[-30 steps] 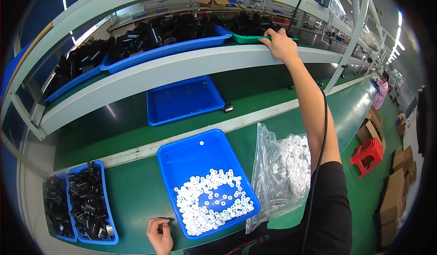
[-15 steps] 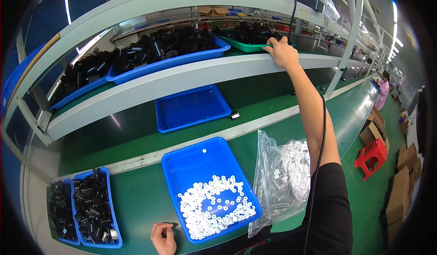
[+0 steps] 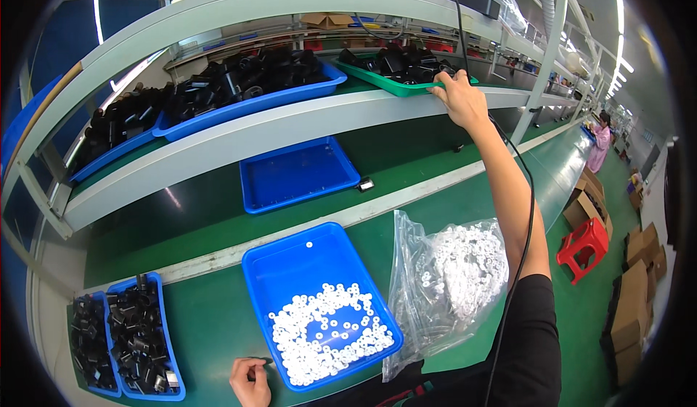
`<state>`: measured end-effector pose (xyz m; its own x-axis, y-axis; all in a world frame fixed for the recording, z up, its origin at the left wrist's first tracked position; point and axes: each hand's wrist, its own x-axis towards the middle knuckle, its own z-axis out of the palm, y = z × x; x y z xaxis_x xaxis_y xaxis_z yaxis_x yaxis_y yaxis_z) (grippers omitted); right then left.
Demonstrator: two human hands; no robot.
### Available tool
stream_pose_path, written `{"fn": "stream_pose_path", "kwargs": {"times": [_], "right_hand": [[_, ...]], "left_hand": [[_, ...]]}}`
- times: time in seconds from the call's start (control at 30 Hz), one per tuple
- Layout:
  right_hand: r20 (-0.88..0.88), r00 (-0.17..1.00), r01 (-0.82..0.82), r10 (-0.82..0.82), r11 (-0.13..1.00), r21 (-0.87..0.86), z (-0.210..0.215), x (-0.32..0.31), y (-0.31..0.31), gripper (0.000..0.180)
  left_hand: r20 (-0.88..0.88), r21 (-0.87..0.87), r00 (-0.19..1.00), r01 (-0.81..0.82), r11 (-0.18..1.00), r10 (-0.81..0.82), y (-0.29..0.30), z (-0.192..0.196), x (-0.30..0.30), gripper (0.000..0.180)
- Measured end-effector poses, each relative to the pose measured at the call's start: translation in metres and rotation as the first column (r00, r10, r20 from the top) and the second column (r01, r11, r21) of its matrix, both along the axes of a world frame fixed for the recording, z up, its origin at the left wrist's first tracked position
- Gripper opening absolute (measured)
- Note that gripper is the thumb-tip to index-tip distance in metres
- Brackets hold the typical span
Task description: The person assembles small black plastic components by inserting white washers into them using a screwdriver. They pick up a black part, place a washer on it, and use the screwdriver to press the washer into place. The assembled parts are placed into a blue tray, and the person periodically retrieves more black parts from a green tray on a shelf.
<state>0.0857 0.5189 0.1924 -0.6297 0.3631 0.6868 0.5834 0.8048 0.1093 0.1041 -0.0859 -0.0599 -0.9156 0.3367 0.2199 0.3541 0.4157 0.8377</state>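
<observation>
Up on the shelf, my right hand (image 3: 462, 102) is closed at the front rim of a green tray (image 3: 401, 87) heaped with black cylindrical parts. My left hand (image 3: 250, 384) rests low on the green bench with fingers curled. A small dark bit shows by its fingertips, too little to name. Just right of that hand lies a blue tray (image 3: 290, 262) with many small white rings (image 3: 312, 369) in its near half. Beside it sits a clear plastic bag (image 3: 414, 291) full of more white rings (image 3: 468, 262).
Blue trays of black parts stand on the shelf (image 3: 247, 106) and at the bench's left end (image 3: 138, 334). Under the shelf lies another blue tray (image 3: 298, 174). A black cable (image 3: 532, 196) hangs across my right arm. A red stool (image 3: 584, 247), cartons and a distant person are at right.
The green tray has shifted toward me and a little right with my right hand at its rim. My left hand stays on the bench. The whole view has swung slightly right.
</observation>
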Motion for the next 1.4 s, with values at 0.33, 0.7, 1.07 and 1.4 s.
{"fn": "stream_pose_path", "kwargs": {"times": [0.33,0.7,1.07,1.4], "right_hand": [[-0.247,0.961,-0.188,0.124,0.949,-0.254,-0.022,0.033,-0.015,0.033],[-0.633,0.756,-0.594,-0.163,0.233,-0.77,-0.029,0.029,-0.015,0.052],[-0.769,0.569,-0.816,-0.293,-0.32,-0.482,-0.022,0.008,0.001,0.031],[-0.851,0.428,-0.901,-0.305,-0.22,-0.375,-0.035,0.025,0.003,0.018]], "left_hand": [[-0.034,-0.048,0.999,0.0,0.999,-0.002,0.004,0.001,-0.001,0.012],[-0.02,-0.046,1.0,0.003,0.999,-0.004,0.004,-0.001,-0.001,0.012],[-0.023,-0.027,0.999,0.027,0.999,-0.028,0.005,0.0,-0.001,0.012],[-0.019,-0.003,1.0,0.01,1.0,-0.01,0.004,0.003,-0.001,0.012]]}}
